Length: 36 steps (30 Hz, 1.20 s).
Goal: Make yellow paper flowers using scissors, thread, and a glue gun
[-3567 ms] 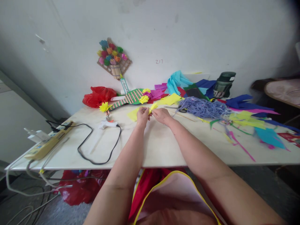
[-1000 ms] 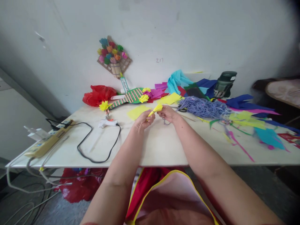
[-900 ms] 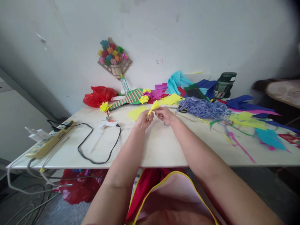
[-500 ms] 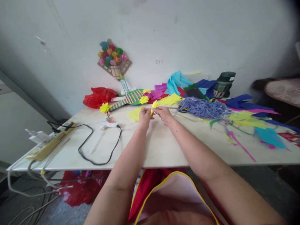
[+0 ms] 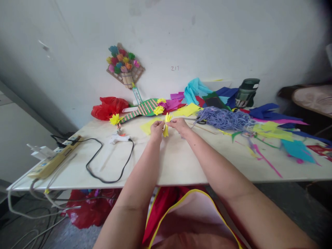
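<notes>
My left hand (image 5: 156, 127) and right hand (image 5: 179, 124) pinch one yellow paper bundle (image 5: 165, 130); one glue gun (image 5: 118, 137) at nine o'clock

The yellow paper bundle (image 5: 166, 126) pinched between the left hand (image 5: 156, 129) and the right hand (image 5: 180, 125) is thin, matt and creased. The table (image 5: 181, 162) is smooth, pale and faintly shiny, like stone. Near its far left corner lies a glossy, crinkled red plastic bag (image 5: 109, 106). Along the far edge lie fuzzy purple yarn (image 5: 223, 119) and matt paper scraps (image 5: 269, 133). The glue gun (image 5: 118, 137) is white plastic, its cable (image 5: 103, 174) matt black.
</notes>
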Motion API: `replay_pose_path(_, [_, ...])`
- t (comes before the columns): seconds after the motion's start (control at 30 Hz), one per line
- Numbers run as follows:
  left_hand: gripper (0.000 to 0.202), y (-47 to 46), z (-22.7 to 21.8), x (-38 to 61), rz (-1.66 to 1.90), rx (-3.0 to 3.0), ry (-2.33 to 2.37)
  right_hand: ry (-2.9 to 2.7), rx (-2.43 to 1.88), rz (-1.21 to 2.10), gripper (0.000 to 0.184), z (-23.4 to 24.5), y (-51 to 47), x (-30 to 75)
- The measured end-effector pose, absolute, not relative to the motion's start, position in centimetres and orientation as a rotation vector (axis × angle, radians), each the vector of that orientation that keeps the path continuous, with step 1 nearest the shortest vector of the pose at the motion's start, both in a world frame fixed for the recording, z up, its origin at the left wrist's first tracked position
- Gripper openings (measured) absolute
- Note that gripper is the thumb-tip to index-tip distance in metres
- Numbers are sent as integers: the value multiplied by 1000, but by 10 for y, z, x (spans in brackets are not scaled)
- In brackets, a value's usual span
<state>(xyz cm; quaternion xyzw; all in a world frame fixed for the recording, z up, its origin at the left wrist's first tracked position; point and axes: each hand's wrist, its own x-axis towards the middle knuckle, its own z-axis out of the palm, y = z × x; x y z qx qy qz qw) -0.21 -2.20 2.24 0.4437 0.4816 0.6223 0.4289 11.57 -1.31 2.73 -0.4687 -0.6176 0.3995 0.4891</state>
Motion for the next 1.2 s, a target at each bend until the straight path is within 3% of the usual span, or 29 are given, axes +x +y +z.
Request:
replay_pose_path(0.47, [15, -21, 19, 4, 1622, 841, 1119, -1545, -1299, 772, 46, 28, -12, 113])
replay_pose_path(0.8, [11, -16, 17, -4, 1487, 753, 964, -1528, -1384, 733, 43, 28, -12, 118])
replay_pose_path(1.03, [16, -16, 12, 5, 1513, 903, 1151, -1596, -1446, 641, 37, 21, -8, 114])
replay_pose_path(1.2, [18, -13, 10, 7, 1564, 1216, 1563, -1625, -1405, 655, 33, 17, -9, 103])
